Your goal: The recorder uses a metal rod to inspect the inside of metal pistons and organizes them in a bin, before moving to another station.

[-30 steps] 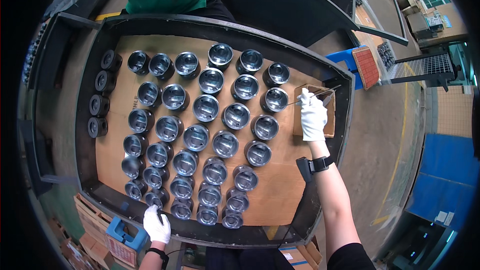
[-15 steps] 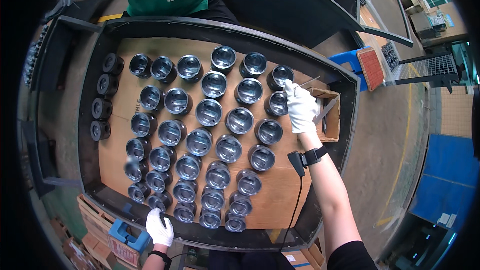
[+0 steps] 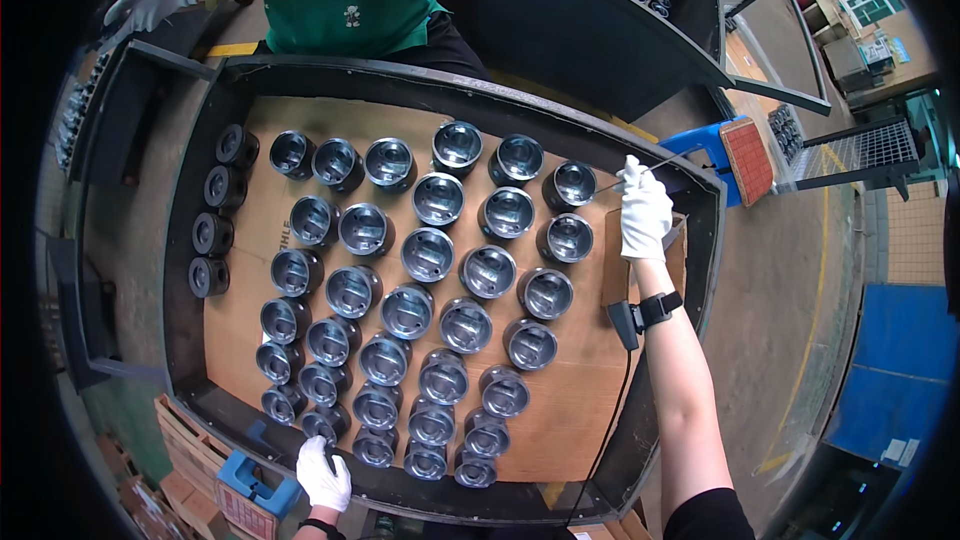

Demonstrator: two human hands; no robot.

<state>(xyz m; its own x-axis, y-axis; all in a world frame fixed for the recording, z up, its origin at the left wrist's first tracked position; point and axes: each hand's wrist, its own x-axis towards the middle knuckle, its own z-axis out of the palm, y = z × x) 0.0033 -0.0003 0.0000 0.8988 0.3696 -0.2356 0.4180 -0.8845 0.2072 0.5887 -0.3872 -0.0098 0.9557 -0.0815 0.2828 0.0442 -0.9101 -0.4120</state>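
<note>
- The left hand (image 3: 323,477) is resting at the near side of the black crate (image 3: 350,85), its fingers reaching a cup-shaped metal part (image 3: 327,423); whether they are gripping it cannot be told.
- For good control, the left hand should be keeping light contact, without tipping that part.
- The right hand (image 3: 646,212) is holding a thin metal rod (image 3: 672,159) in narrowed, pinched fingers, above the small carton (image 3: 615,278).
- One rod end is pointing toward the far-right metal part (image 3: 575,183); the operator should be steadying the wrist and keeping the tip off the rim.
- Whether the rod is touching that part is hard to make out.
- The right hand and forearm are hiding much of the carton and its contents.
- Beyond the crate, a co-worker (image 3: 330,15) is reaching left; the upper edge is cutting off the head.
</note>
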